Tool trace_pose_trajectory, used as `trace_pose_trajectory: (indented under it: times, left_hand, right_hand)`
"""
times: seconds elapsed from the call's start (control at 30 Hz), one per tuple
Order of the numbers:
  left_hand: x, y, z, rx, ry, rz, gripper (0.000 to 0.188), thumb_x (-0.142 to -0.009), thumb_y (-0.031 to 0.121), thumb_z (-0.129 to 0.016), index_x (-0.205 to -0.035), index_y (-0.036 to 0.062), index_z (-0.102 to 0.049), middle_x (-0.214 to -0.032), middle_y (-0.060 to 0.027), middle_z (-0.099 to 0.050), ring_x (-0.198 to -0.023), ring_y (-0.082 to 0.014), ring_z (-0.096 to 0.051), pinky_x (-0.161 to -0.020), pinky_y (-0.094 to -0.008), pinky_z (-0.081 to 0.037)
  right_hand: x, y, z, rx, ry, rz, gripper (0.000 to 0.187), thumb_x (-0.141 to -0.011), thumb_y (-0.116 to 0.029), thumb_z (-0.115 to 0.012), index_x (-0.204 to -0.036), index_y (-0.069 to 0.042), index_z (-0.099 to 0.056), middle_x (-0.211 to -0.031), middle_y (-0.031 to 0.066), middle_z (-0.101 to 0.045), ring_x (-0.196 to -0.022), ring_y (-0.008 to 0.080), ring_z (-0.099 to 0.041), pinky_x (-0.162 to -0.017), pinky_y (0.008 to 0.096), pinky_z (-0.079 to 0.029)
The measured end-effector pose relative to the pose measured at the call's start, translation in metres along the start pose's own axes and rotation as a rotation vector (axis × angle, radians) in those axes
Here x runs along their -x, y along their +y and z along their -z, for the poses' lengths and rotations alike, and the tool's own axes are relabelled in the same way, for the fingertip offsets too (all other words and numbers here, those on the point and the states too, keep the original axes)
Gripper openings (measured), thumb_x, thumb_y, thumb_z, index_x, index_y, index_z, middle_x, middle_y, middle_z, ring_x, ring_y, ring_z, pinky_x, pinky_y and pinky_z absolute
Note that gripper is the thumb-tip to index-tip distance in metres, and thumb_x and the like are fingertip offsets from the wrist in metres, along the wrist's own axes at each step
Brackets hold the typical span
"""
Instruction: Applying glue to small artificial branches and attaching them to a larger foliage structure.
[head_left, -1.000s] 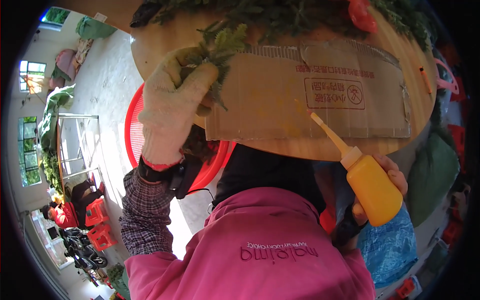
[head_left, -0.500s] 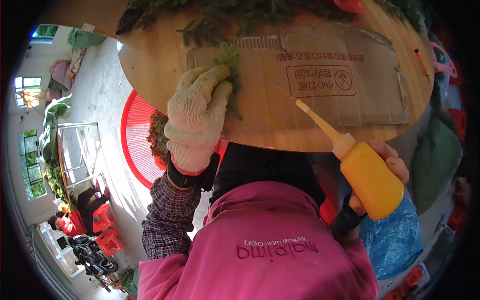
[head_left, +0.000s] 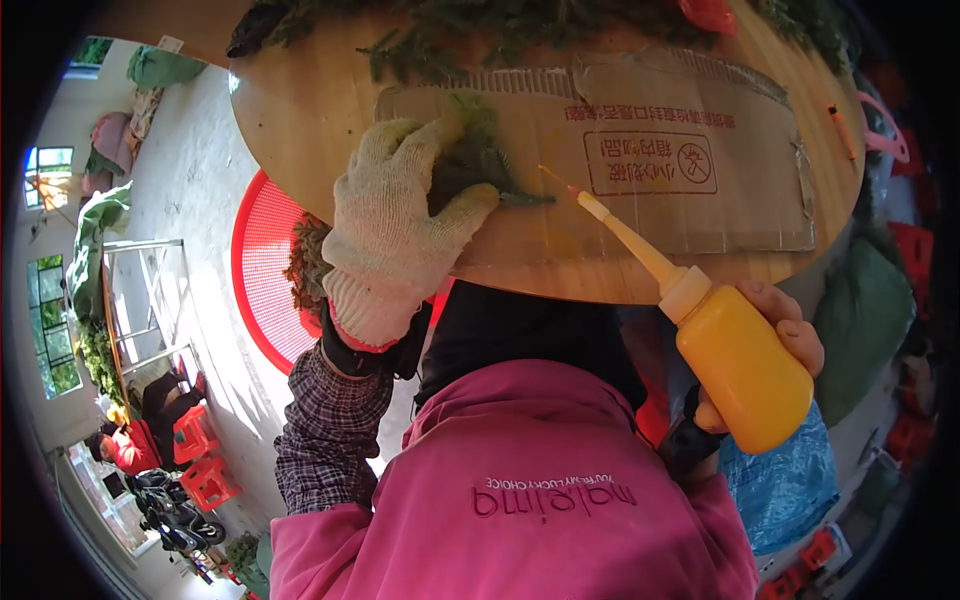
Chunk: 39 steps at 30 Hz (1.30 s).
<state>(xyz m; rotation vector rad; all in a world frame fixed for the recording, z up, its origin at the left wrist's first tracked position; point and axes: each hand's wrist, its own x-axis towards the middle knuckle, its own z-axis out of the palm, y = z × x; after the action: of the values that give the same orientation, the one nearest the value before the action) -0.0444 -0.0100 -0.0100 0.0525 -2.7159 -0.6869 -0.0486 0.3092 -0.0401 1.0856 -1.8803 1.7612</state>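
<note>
My left hand [head_left: 400, 205], in a cream knit glove, is over the cardboard sheet [head_left: 680, 225] with thumb and forefinger spread apart. Between them a green conifer sprig [head_left: 480, 165] lies on the cardboard, its thin end reaching out past the thumb; the glove hides part of it. My bare right hand [head_left: 795, 335] grips a yellow squeeze bottle [head_left: 745, 365] from its far side. The bottle leans up and to the left. Its long narrow nozzle points over the cardboard, the thin tip close to the sprig's end.
The cardboard rests on a round wooden table [head_left: 300, 120]. More conifer branches [head_left: 470, 35] lie along its far side, near a red plastic piece [head_left: 708, 14]. An orange marker-like stick [head_left: 842, 132] is at the right. A red basket [head_left: 262, 275] stands below left. Another person [head_left: 130, 445] sits far left.
My left thumb and forefinger have parted, and the sprig has swung so its lower end points right. The bottle's tip has shifted slightly left and up, nearer the sprig.
</note>
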Motion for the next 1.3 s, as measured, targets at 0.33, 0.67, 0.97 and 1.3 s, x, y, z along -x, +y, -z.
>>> trace_pose_trajectory:
  times: [0.33, 0.67, 0.97, 1.3]
  left_hand:
    - [0.000, -0.005, -0.004, -0.118, -0.013, -0.044, 0.059, -0.074, 0.036, -0.080, -0.125, 0.0111, -0.064, -0.119, -0.0143, -0.059, -0.115, -0.0371, -0.055, -0.096, -0.0494, -0.046]
    - [0.010, -0.004, -0.002, -0.096, 0.011, 0.059, 0.067, -0.073, 0.040, -0.082, -0.128, 0.0080, -0.059, -0.130, -0.0139, -0.056, -0.120, -0.0371, -0.054, -0.099, -0.0487, -0.045]
    - [-0.005, -0.014, 0.014, -0.103, 0.084, -0.147, 0.063, -0.077, 0.030, -0.079, -0.132, 0.0052, -0.060, -0.133, -0.0152, -0.059, -0.119, -0.0372, -0.058, -0.102, -0.0456, -0.048]
    - [-0.005, -0.024, -0.006, -0.063, -0.024, -0.059, 0.061, -0.078, 0.031, -0.076, -0.131, 0.0039, -0.061, -0.132, -0.0164, -0.060, -0.121, -0.0394, -0.055, -0.101, -0.0478, -0.048]
  right_hand:
    - [-0.016, -0.016, -0.057, 0.016, 0.062, 0.021, 0.081, -0.069, -0.040, -0.094, -0.122, -0.011, -0.041, -0.117, 0.0274, -0.061, -0.097, 0.0337, -0.068, -0.074, 0.0366, -0.060]
    - [-0.021, -0.010, -0.079, 0.060, 0.110, 0.049, 0.078, -0.070, -0.043, -0.093, -0.120, -0.011, -0.042, -0.115, 0.0243, -0.063, -0.098, 0.0316, -0.068, -0.078, 0.0402, -0.061]
    - [-0.019, -0.011, -0.076, 0.113, 0.144, 0.047, 0.079, -0.070, -0.044, -0.093, -0.120, -0.011, -0.042, -0.114, 0.0242, -0.063, -0.096, 0.0314, -0.069, -0.079, 0.0408, -0.061]
    - [-0.032, -0.016, -0.079, 0.201, 0.013, 0.017, 0.076, -0.073, -0.039, -0.092, -0.121, -0.009, -0.042, -0.114, 0.0252, -0.063, -0.096, 0.0335, -0.070, -0.076, 0.0404, -0.062]
